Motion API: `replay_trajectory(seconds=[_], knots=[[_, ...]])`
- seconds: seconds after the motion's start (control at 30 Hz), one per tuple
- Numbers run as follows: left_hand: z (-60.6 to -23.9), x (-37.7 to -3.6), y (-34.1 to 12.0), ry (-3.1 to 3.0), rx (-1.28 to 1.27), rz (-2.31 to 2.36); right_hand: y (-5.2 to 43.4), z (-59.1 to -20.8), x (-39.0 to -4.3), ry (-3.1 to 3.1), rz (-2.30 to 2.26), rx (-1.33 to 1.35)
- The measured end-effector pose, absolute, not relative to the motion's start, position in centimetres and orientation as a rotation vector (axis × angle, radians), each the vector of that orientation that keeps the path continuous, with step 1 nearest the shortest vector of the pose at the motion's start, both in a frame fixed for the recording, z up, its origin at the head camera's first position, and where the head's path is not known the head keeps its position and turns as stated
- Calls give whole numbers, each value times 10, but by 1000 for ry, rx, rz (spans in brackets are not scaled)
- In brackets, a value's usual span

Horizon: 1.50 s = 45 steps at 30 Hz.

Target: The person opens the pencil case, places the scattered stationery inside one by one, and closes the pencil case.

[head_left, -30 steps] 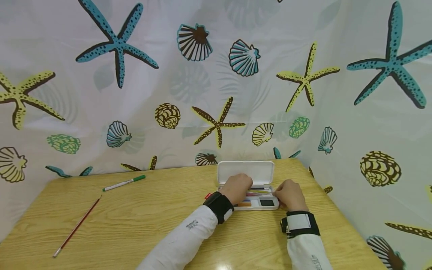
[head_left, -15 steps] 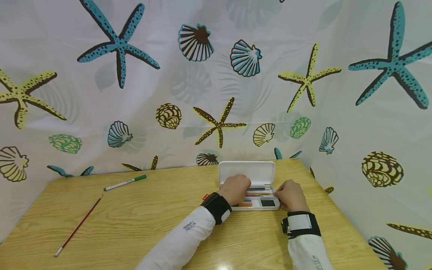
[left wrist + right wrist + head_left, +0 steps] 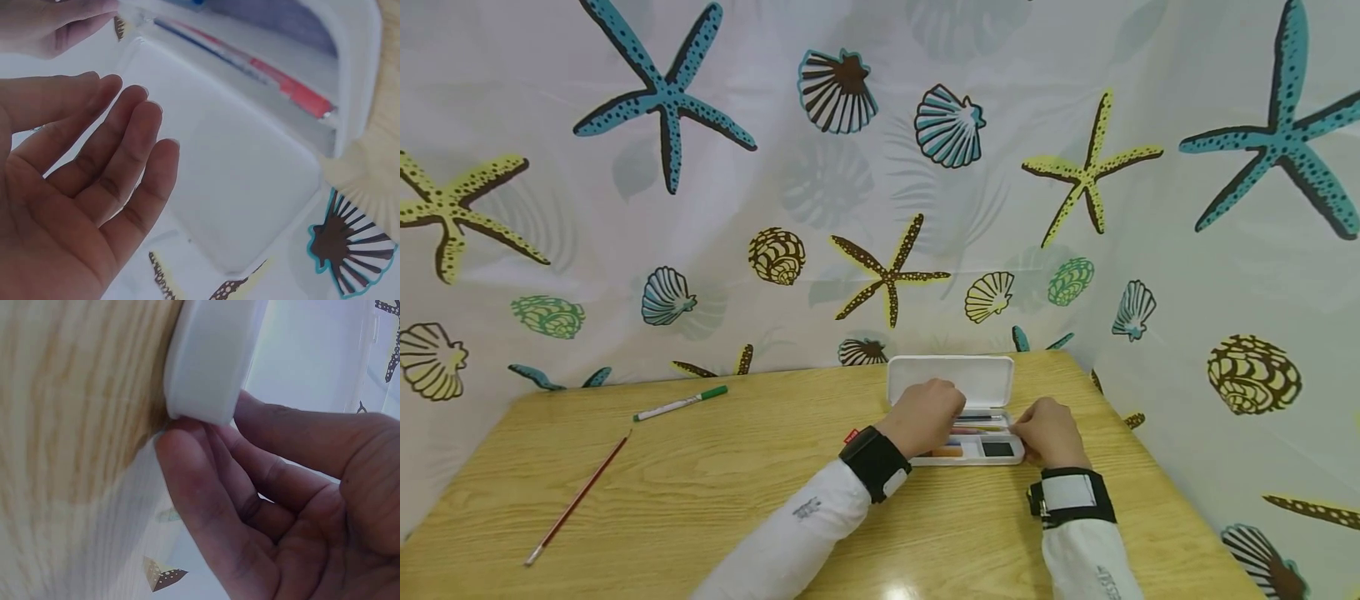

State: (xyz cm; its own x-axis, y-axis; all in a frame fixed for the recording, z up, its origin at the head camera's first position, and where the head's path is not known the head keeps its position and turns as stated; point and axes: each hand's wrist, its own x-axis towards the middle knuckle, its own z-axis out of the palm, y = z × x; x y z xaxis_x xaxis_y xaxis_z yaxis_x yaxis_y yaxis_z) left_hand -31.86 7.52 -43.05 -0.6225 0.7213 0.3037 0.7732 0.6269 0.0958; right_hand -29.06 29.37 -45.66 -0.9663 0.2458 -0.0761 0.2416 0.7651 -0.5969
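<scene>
A white pencil case (image 3: pixel 1011 457) lies open at the table's back right, its lid (image 3: pixel 977 379) standing up behind it. Inside it are several pens (image 3: pixel 983 422), a black block (image 3: pixel 997 449) and an orange piece (image 3: pixel 946 452). My left hand (image 3: pixel 928 410) hovers over the case's left half; in the left wrist view its fingers (image 3: pixel 134 125) are straight and relaxed and hold nothing, above the pens (image 3: pixel 275 78). My right hand (image 3: pixel 1047 432) is at the case's right end. In the right wrist view its thumb and fingers (image 3: pixel 206 487) pinch the case's corner (image 3: pixel 209 362).
On the wooden table (image 3: pixel 715 492), a white pen with a green cap (image 3: pixel 679 404) lies at the back left and a thin red brush (image 3: pixel 578 498) nearer the left edge. A small red item (image 3: pixel 851 435) sits by my left wrist. A shell-printed curtain (image 3: pixel 880 167) closes off the back and right.
My left hand has shifted slightly up and back over the case. The right hand has stayed at the case's right end.
</scene>
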Motion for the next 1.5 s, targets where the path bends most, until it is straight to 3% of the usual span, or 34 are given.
replay_trajectory(seconds=[0.77,1.5], knots=[[-358,-299,8,-2508,-1122,-575,292,-454,-289,-2936,1008,-387],[-354,-313,-94,-2541,-797,-649,293,-456,-290,-2946,988,-406]])
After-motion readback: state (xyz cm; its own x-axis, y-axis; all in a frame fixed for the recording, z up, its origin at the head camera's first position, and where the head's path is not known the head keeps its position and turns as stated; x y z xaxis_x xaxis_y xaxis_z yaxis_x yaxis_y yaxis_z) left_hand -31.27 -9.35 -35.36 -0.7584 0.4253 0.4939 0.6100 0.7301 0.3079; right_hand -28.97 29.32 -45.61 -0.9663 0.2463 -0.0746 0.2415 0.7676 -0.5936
